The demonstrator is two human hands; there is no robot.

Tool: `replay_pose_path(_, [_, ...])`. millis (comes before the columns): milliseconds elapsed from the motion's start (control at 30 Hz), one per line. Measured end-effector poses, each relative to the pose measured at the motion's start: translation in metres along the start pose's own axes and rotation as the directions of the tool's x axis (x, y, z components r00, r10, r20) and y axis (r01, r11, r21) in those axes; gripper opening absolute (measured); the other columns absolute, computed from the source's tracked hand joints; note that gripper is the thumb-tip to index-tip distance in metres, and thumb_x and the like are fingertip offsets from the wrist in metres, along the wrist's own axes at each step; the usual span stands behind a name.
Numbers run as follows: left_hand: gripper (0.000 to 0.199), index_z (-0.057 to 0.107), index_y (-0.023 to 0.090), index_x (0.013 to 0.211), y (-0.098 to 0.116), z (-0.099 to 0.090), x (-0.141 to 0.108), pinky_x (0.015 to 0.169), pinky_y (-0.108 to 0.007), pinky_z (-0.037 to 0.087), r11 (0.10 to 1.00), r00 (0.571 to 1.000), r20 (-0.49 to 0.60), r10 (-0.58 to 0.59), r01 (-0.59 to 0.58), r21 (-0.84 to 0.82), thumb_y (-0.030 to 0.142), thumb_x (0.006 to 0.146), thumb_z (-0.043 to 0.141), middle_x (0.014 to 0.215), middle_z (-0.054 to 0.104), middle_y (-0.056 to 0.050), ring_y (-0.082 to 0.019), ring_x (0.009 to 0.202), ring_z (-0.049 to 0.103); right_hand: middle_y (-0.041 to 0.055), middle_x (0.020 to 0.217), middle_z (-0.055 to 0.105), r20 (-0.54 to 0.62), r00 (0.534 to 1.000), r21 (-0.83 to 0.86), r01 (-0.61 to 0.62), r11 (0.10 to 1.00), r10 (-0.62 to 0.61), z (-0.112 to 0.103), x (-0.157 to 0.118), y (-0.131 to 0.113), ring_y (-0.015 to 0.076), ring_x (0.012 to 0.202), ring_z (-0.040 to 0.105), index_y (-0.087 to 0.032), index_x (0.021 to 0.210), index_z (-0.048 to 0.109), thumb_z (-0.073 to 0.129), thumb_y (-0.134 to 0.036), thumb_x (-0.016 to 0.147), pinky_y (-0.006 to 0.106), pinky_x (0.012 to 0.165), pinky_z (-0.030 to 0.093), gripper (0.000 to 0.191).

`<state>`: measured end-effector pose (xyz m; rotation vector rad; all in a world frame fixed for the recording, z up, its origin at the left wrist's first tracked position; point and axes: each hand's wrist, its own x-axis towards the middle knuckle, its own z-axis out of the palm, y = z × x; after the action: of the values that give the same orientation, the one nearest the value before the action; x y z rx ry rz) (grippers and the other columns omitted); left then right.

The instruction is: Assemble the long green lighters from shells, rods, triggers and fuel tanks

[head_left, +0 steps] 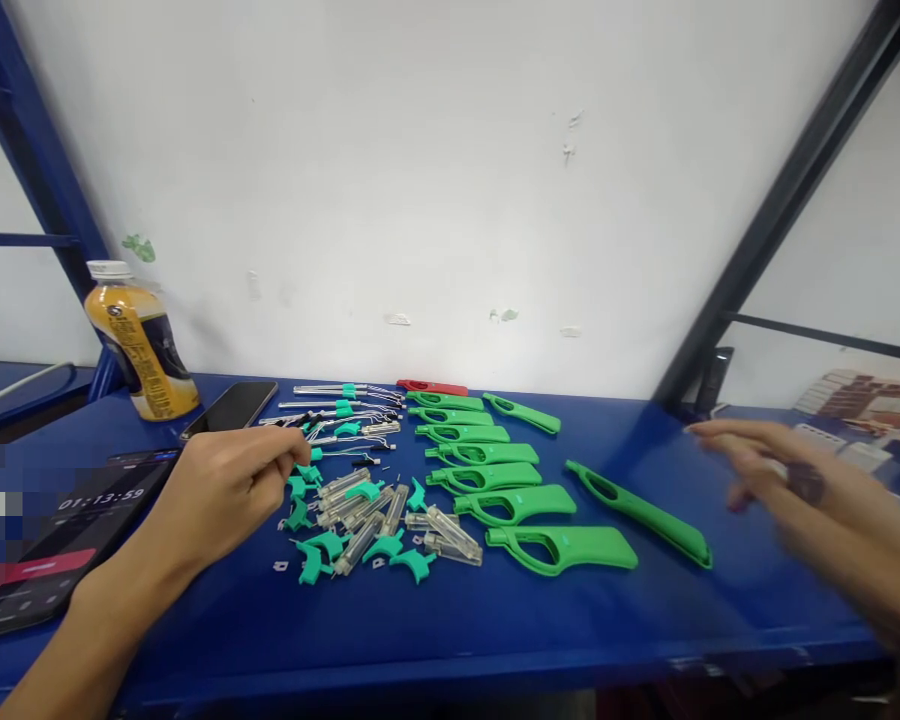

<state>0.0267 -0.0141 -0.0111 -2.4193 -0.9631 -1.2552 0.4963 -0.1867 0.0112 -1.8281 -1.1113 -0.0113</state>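
Observation:
My left hand (229, 480) hovers at the left of the parts, its fingers curled together; whatever they hold, if anything, is hidden. Close to its fingertips lie teal plastic triggers (298, 516) and metal lighter tubes with wires (337, 408). Clear lighter fuel tanks (360, 540) are heaped just right of it. Off to the right, my right hand (784, 480) is smeared by motion, so its grip is unclear. Nearest to it is a green lighter shell half (645, 512), lying at a slant. Several more green shell halves (585, 548) are lined up in the middle.
A red shell half (431, 387) lies at the back by the wall. On the left are a drink bottle (142, 340), a dark phone (236, 408) and a phone showing a timer (82, 530). Blue shelf posts rise at both sides of the blue table (435, 640).

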Motion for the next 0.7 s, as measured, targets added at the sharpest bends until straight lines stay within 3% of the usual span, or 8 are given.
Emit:
replay_pose_path(67, [0.032,0.070,0.023,0.067,0.000,-0.001,0.001,0.054,-0.018,0.049,0.999,0.999,0.007,0.034,-0.034,-0.009,0.014,0.086,0.046,0.064,0.075,0.005,-0.010,0.050,0.067,0.0099,0.105,0.083,0.122,0.992,-0.221,-0.002,0.975,0.029,0.006,0.007,0.008,0.0321,0.085,0.075,-0.032,0.109,0.085,0.058,-0.079,0.076,0.044,0.073,0.059,0.063])
replay_pose_path(133, [0.032,0.070,0.022,0.068,0.000,-0.001,0.001,0.053,-0.018,0.048,0.998,0.998,0.007,0.065,-0.065,-0.016,0.012,0.086,0.045,0.062,0.074,0.005,-0.010,0.049,0.067,0.0107,0.107,0.084,0.215,0.973,-0.283,-0.016,0.959,0.080,0.015,0.014,0.018,0.0392,0.101,0.076,-0.030,0.100,0.087,0.064,-0.077,0.073,0.052,0.090,0.057,0.059])
replay_pose_path(300, [0.031,0.070,0.022,0.070,-0.003,-0.001,0.001,0.051,-0.019,0.046,0.996,0.996,0.000,0.087,-0.087,-0.013,0.012,0.086,0.046,0.063,0.076,0.005,-0.010,0.048,0.067,0.0101,0.097,0.083,0.398,0.888,-0.411,-0.051,0.910,0.229,0.037,0.026,0.044,0.0421,0.101,0.078,-0.027,0.103,0.087,0.088,-0.064,0.066,0.049,0.086,0.059,0.053])
replay_pose_path(400, [0.031,0.070,0.022,0.071,-0.005,-0.001,-0.002,0.052,-0.019,0.047,0.996,0.996,0.006,0.086,-0.085,-0.010,0.011,0.087,0.046,0.065,0.077,0.005,-0.011,0.050,0.068,0.0085,0.109,0.081,0.477,0.825,-0.487,-0.038,0.872,0.302,0.043,0.029,0.051,0.0341,0.106,0.077,-0.022,0.113,0.081,0.090,-0.049,0.082,0.045,0.092,0.060,0.042])
replay_pose_path(500, [0.032,0.071,0.022,0.072,-0.007,0.000,-0.003,0.053,-0.019,0.047,0.997,0.997,0.007,0.083,-0.083,-0.006,0.010,0.087,0.045,0.066,0.077,0.005,-0.011,0.052,0.069,0.0074,0.127,0.074,0.544,0.770,-0.517,-0.006,0.856,0.334,0.045,0.030,0.050,0.0266,0.115,0.073,-0.019,0.123,0.073,0.077,-0.040,0.101,0.047,0.100,0.060,0.030])
replay_pose_path(600, [0.032,0.072,0.022,0.072,-0.008,0.001,-0.003,0.053,-0.019,0.047,0.997,0.996,0.012,0.083,-0.083,0.001,0.011,0.086,0.045,0.066,0.077,0.004,-0.011,0.052,0.069,0.0074,0.132,0.072,0.580,0.749,-0.505,0.023,0.863,0.320,0.043,0.032,0.047,0.0278,0.120,0.071,-0.020,0.124,0.073,0.073,-0.042,0.104,0.048,0.103,0.059,0.030])
replay_pose_path(700, [0.034,0.072,0.022,0.072,-0.008,0.002,-0.002,0.053,-0.019,0.048,0.997,0.997,0.020,0.081,-0.081,0.012,0.012,0.086,0.043,0.065,0.076,0.004,-0.010,0.051,0.069,0.0074,0.133,0.072,0.564,0.765,-0.505,0.020,0.863,0.312,0.039,0.035,0.047,0.0287,0.121,0.070,-0.020,0.126,0.073,0.074,-0.044,0.103,0.049,0.104,0.059,0.033])
